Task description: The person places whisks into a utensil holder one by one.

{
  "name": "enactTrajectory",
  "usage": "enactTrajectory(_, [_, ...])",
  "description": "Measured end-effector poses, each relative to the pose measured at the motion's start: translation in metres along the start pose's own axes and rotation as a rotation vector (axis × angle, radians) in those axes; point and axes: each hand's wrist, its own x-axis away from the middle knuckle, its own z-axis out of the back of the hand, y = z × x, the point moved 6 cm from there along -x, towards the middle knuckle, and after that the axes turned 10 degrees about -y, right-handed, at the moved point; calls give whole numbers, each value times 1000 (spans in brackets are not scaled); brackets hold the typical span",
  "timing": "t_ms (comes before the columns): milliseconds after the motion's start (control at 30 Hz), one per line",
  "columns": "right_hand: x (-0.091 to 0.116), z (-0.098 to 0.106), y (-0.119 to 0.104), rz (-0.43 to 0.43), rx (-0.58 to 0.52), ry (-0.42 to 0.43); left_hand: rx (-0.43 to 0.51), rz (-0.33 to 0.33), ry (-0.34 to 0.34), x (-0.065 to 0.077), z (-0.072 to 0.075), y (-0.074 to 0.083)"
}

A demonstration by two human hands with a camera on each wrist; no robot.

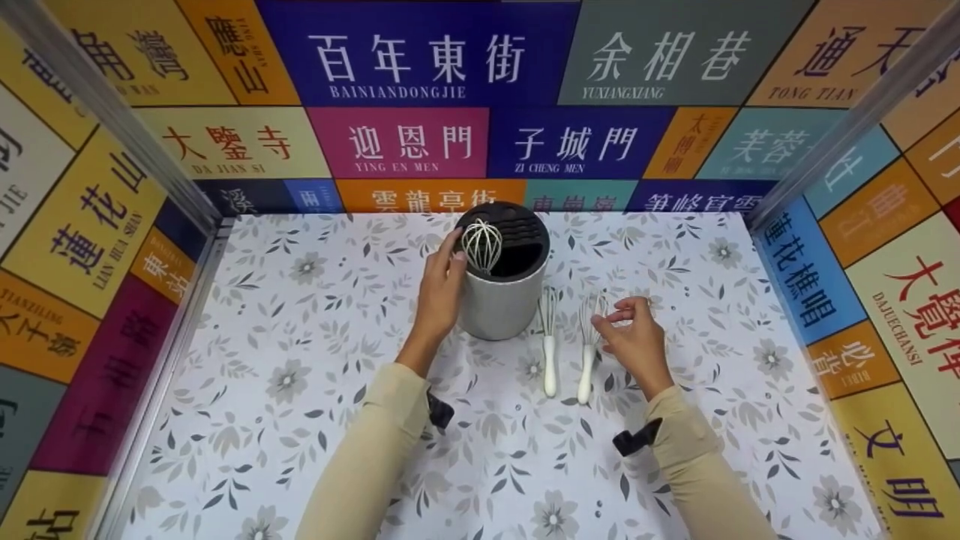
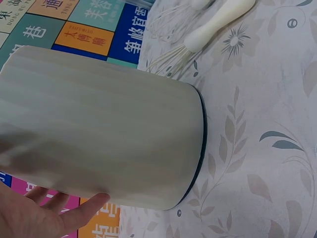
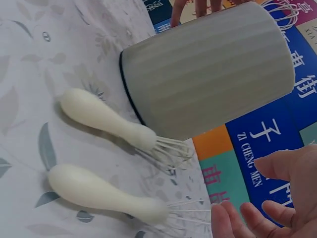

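Amid brightly coloured place-name panels [image 1: 420, 60], a person in tan sleeves works at a table covered in a floral cloth [image 1: 300, 457]; the left hand [image 1: 439, 289] rests along the left side of a grey cylindrical utensil holder [image 1: 496, 307] with a black slotted top, its thumb parted from the fingers. 1 balloon whisk, the upright whisk [image 1: 482, 247], stands in the left part of that top, wires up, handle out of sight; 2 more lie on the cloth just right of the holder, handles near and wires far: the left loose whisk [image 1: 550, 364] and the right loose whisk [image 1: 586, 371]. Over the right loose whisk's wires is the right hand [image 1: 636, 341], thumb apart from its loosely bent fingers, pinching nothing; whether a fingertip touches the wires cannot be told. By this count, the work appears roughly 1/3 along; 1 of 3 whisks is housed, while 2 seem left to place, neither of them lifted; the right loose whisk, nearest the waiting fingers, looks the likelier candidate.
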Motion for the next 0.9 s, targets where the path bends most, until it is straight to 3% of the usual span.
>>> enactTrajectory(367, [0, -10, 32, -140, 38, -94, -6, -13, 17, -1, 0, 0])
enactTrajectory(900, [3, -25, 50, -160, 52, -118, -11, -23, 18, -1, 1, 0])
